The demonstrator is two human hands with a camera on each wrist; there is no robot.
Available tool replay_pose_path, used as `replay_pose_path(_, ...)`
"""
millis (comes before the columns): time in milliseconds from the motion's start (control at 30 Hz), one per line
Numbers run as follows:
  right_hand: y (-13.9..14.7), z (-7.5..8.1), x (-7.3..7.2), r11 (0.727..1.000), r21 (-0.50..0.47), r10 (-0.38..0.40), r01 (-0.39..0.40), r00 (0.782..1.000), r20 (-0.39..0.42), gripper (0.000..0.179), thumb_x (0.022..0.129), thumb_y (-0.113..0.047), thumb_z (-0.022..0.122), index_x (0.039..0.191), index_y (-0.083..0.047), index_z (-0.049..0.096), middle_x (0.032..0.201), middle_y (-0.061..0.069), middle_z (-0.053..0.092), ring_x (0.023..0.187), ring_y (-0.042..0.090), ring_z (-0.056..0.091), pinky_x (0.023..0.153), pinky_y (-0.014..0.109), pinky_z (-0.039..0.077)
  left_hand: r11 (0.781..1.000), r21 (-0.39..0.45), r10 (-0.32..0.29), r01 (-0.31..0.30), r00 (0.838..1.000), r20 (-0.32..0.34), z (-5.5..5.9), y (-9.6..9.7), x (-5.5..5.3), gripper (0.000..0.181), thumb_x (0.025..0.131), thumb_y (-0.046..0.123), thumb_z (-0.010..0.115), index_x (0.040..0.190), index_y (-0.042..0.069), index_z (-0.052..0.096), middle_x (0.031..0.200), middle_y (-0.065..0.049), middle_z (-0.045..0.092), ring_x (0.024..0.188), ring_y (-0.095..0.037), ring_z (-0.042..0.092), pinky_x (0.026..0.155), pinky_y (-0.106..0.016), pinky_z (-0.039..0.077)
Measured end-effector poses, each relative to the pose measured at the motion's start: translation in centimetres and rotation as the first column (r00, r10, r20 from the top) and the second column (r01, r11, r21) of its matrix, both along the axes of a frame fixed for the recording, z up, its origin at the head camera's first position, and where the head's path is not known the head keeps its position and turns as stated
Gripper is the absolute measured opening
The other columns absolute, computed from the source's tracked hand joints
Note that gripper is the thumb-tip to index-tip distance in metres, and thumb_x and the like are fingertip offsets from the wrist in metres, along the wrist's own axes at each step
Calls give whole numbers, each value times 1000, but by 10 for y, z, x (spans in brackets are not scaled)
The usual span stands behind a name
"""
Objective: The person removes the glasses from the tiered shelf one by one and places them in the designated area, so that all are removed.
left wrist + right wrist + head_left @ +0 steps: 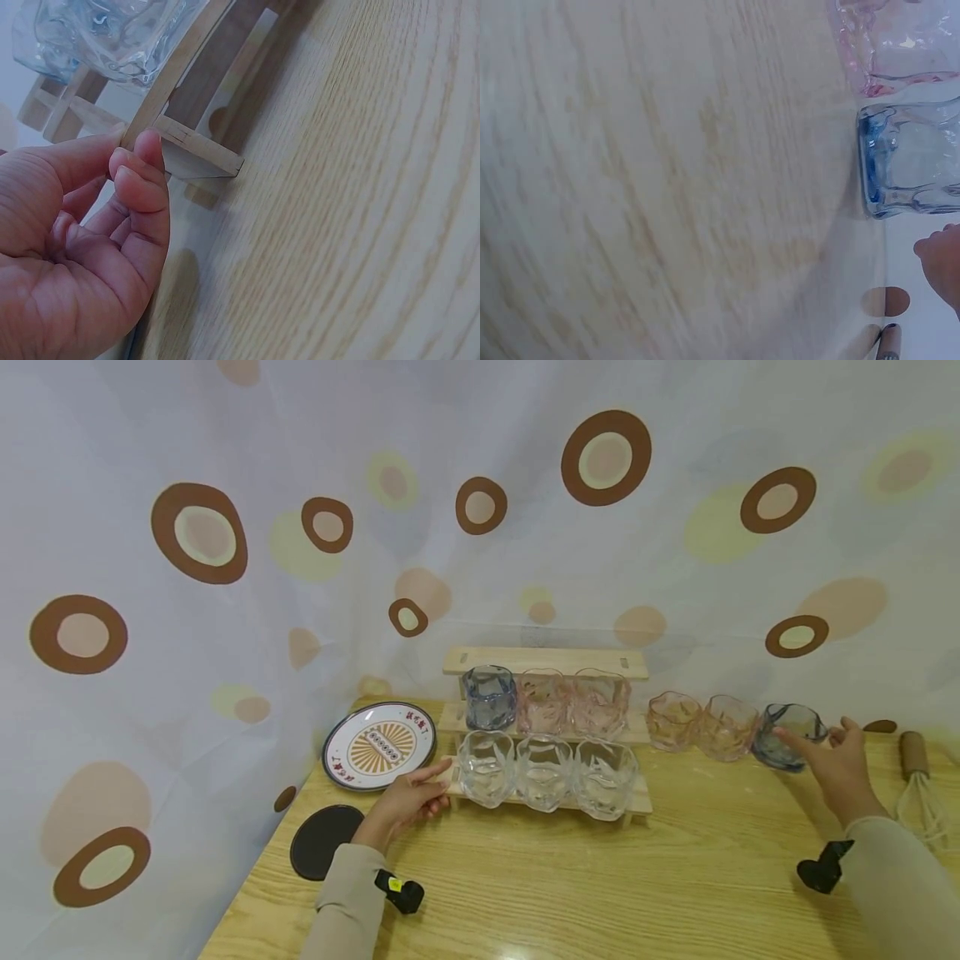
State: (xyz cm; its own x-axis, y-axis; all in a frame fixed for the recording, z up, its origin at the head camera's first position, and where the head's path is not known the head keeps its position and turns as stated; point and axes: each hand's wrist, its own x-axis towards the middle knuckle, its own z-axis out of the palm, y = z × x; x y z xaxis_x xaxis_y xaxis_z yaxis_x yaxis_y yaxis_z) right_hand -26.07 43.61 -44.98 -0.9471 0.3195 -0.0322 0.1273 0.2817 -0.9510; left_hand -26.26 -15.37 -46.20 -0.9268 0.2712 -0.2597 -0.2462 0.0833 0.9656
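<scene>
My left hand (408, 802) pinches the left end of the low front step of a wooden tiered rack (641, 802); the left wrist view shows thumb and fingertips on its edge (146, 120). Three clear glasses, among them a middle one (545, 772), stand on that step. Behind them are a blue glass (490, 697) and two pink ones (543, 702). At the right, my right hand (843, 768) is spread around a second blue glass (787, 739) on the table. Its fingers (941, 255) appear apart from that glass in the right wrist view.
Two pinkish glasses (726, 727) stand in a row between the rack and the right-hand blue glass. A patterned plate (380, 746) and a black round mat (324, 843) lie at the left. A whisk (915, 760) lies at the far right. A patterned curtain (525, 577) hangs behind.
</scene>
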Motion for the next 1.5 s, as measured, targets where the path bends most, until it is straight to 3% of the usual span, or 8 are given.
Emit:
replay_pose_path(333, 7, 18, 7, 996, 83, 28, -25, 999, -42, 100, 94, -41, 55, 146, -21, -27, 154, 14, -22, 141, 30, -17, 109, 57, 4, 1000, 0, -10, 10, 1000, 1, 1, 1, 1, 49, 96, 9, 56, 143, 12, 44, 68, 0, 64, 56, -6, 49, 53, -20, 39)
replay_pose_path(600, -10, 49, 22, 992, 105, 78, -63, 987, -139, 90, 96, -30, 55, 150, -26, -17, 157, 6, -10, 144, 20, -10, 114, 34, 6, 1000, 13, -4, 4, 1000, 12, 1, 0, 1, 48, 96, 9, 55, 143, 14, 45, 68, -1, 63, 56, -7, 49, 53, -20, 40)
replay_pose_path(767, -25, 62, 26, 964, 227, 186, -140, 963, -194, 89, 97, -24, 55, 151, -25, -15, 157, 13, -8, 144, 23, -4, 113, 26, 8, 1000, 17, -9, 9, 1000, 12, 1, 0, 1, 49, 96, 8, 55, 143, 12, 43, 67, 0, 63, 56, -6, 48, 53, -20, 40)
replay_pose_path(933, -48, 74, 30, 943, 249, 279, -219, 931, -237, 86, 97, -15, 55, 152, -23, -11, 155, 13, 5, 144, 22, 6, 112, 24, 15, 1000, 16, -5, 5, 1000, 12, 2, 1, 2, 49, 96, 7, 55, 144, 11, 43, 66, 1, 63, 55, -6, 48, 53, -20, 40)
replay_pose_path(1033, -61, 79, 30, 933, 257, 316, -251, 914, -255, 84, 97, -12, 55, 152, -20, -8, 145, 2, 23, 142, 19, 17, 110, 21, 21, 1000, 17, -4, 4, 1000, 16, 2, 2, 2, 49, 96, 7, 55, 144, 12, 43, 66, 1, 63, 55, -6, 49, 53, -20, 41)
replay_pose_path(1167, -77, 82, 28, 922, 239, 367, -305, 885, -285, 82, 96, -7, 55, 153, -17, -3, 130, -19, 29, 129, 9, 31, 101, 14, 32, 1000, 22, -3, 3, 1000, 13, 2, 1, 2, 49, 96, 8, 55, 144, 11, 43, 66, 1, 63, 55, -5, 48, 53, -20, 41)
replay_pose_path(1300, -93, 85, 26, 909, 198, 413, -368, 861, -297, 82, 95, -5, 56, 153, -14, -1, 130, -12, 32, 119, 2, 36, 92, 9, 37, 1000, 27, 1, -1, 1000, 16, 2, 1, 2, 49, 96, 7, 55, 143, 11, 43, 66, 1, 63, 55, -5, 48, 53, -20, 40)
replay_pose_path(1500, -121, 88, 22, 884, 214, 460, -417, 857, -231, 81, 97, -14, 55, 153, -14, -3, 141, 15, 27, 128, 28, 33, 86, 8, 39, 1000, 21, 4, -4, 1000, 17, 2, 1, 1, 49, 95, 7, 55, 143, 12, 44, 66, 0, 63, 55, -5, 48, 52, -20, 40)
